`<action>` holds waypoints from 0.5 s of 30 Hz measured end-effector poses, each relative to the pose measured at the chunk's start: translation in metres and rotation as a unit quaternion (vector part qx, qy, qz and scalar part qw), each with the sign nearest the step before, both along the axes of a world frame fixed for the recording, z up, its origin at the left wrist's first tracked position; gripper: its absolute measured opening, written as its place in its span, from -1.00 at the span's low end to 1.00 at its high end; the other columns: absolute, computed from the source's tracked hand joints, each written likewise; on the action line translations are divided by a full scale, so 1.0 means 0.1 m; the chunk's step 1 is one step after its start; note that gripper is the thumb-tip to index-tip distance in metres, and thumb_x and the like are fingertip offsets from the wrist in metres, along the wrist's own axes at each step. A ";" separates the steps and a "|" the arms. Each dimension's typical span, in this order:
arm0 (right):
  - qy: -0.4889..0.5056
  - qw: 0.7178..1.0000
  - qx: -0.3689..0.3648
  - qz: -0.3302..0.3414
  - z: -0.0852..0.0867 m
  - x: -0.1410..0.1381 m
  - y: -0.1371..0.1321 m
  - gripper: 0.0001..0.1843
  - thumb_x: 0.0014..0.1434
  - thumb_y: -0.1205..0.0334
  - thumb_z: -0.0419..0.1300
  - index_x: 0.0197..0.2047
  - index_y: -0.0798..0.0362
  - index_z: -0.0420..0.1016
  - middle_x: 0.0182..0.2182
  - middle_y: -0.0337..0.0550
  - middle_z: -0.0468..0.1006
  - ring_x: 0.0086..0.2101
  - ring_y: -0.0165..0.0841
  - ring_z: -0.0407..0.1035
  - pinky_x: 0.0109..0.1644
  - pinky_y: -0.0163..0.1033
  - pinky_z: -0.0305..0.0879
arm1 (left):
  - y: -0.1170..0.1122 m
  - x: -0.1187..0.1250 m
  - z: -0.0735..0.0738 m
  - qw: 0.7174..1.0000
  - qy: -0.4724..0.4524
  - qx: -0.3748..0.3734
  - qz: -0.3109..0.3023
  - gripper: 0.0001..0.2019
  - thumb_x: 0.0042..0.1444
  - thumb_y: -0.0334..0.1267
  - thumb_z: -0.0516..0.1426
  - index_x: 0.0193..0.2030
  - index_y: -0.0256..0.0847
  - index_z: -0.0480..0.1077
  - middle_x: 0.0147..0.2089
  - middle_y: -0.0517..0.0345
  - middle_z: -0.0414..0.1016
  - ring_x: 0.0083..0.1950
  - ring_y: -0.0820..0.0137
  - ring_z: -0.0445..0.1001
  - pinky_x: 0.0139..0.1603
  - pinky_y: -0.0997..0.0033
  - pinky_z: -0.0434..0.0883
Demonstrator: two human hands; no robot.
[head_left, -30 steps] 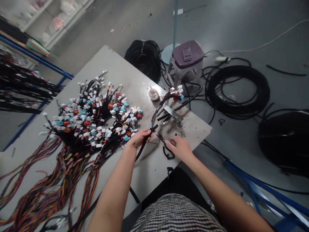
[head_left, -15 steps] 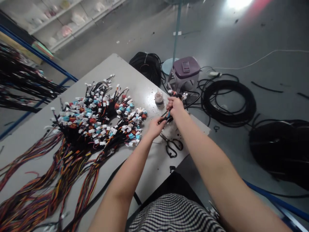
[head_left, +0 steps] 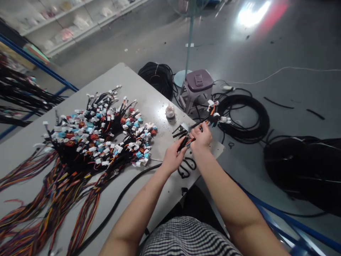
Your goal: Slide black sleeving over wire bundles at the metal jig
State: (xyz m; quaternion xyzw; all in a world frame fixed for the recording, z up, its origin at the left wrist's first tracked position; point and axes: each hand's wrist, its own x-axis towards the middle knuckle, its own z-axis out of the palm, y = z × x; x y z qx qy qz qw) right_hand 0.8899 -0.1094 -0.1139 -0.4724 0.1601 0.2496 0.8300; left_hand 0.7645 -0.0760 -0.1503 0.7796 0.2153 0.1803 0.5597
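Near the right edge of the table, my left hand point(head_left: 173, 156) is closed around the black sleeve of a wire harness. My right hand point(head_left: 201, 138) grips the same wire harness point(head_left: 213, 115) further along, fingers wrapped around its wires. White connectors and orange wires fan out beyond my right hand, past the table edge. Scissors point(head_left: 189, 164) lie on the table just below my hands, their blades hidden. A small bottle point(head_left: 169, 111) stands upright above them. Short black tube pieces point(head_left: 179, 134) lie close to my fingers.
A large heap of wire harnesses point(head_left: 103, 131) with white, blue and red connectors covers the table's left half. A purple-topped stool point(head_left: 199, 80) stands beyond the edge. Black cable coils point(head_left: 239, 119) lie on the floor. More harnesses hang on a blue rack point(head_left: 39, 60).
My hands have come nearer my body, bringing the harness with them. Its connector end now points out to the right. The view has shifted slightly.
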 end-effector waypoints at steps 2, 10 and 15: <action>-0.028 1.000 -0.007 0.010 -0.08 0.01 -0.03 -0.65 0.20 -0.01 0.05 -0.41 0.00 -0.02 -0.66 -0.47 -0.12 -0.70 -0.55 -0.15 -0.65 -0.42 -0.12 | -0.04 0.05 -0.01 0.999 0.022 0.029 -0.009 -0.59 0.22 -0.19 0.06 0.20 -0.17 0.35 0.15 -0.05 0.46 0.18 0.20 0.41 0.24 0.15 0.32; -0.011 0.996 -0.070 0.054 -0.31 0.20 -0.17 -0.58 0.10 -0.10 0.12 -0.41 -0.01 0.00 -0.68 -0.47 -0.10 -0.70 -0.54 -0.13 -0.66 -0.40 -0.15 | -0.24 0.23 -0.05 0.995 0.077 0.016 -0.062 -0.70 0.22 -0.19 0.06 0.02 -0.16 0.47 -0.14 -0.07 0.55 -0.09 0.18 0.52 -0.01 0.24 0.42; -0.110 0.959 -0.135 0.225 -0.53 0.37 -0.15 -0.61 0.14 -0.13 0.10 -0.38 0.01 0.11 -0.62 -0.35 0.15 -0.61 -0.49 0.07 -0.57 -0.40 0.05 | -0.07 0.28 -0.18 0.976 0.141 -0.130 -0.106 -0.66 0.19 0.01 0.08 -0.43 -0.18 0.47 -0.59 0.15 0.32 -0.52 0.37 0.32 -0.41 0.39 0.30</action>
